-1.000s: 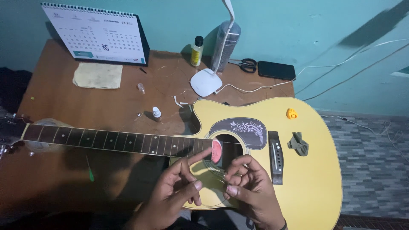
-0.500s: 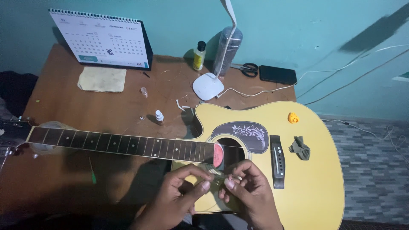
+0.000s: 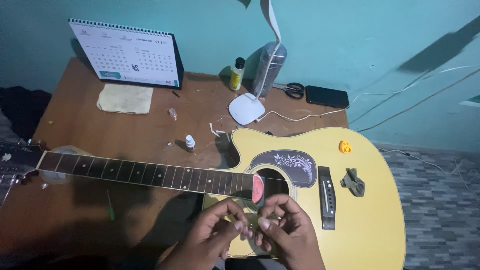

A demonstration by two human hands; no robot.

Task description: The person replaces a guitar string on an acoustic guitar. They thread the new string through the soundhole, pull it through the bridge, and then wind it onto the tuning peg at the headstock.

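Brown wooden desk (image 3: 125, 135) under yellow acoustic guitar (image 3: 370, 210); left hand (image 3: 212, 240) and right hand (image 3: 290, 235) fingertips together, pinched thing too small to discern; small yellow liquid-filled bottle (image 3: 236, 74) behind.

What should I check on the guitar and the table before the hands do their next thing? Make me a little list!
1. Guitar lies flat, body partly past the table edge: ok, but watch it.
2. Left hand and right hand meet in front of the sound hole: ok.
3. What the fingertips pinch: cannot tell, too small and dim.
4. Strings on the fretboard: cannot tell.
5. Small white bottle upright, close to the neck: ok, but easy to knock.
6. Scissors well away from both hands: ok.
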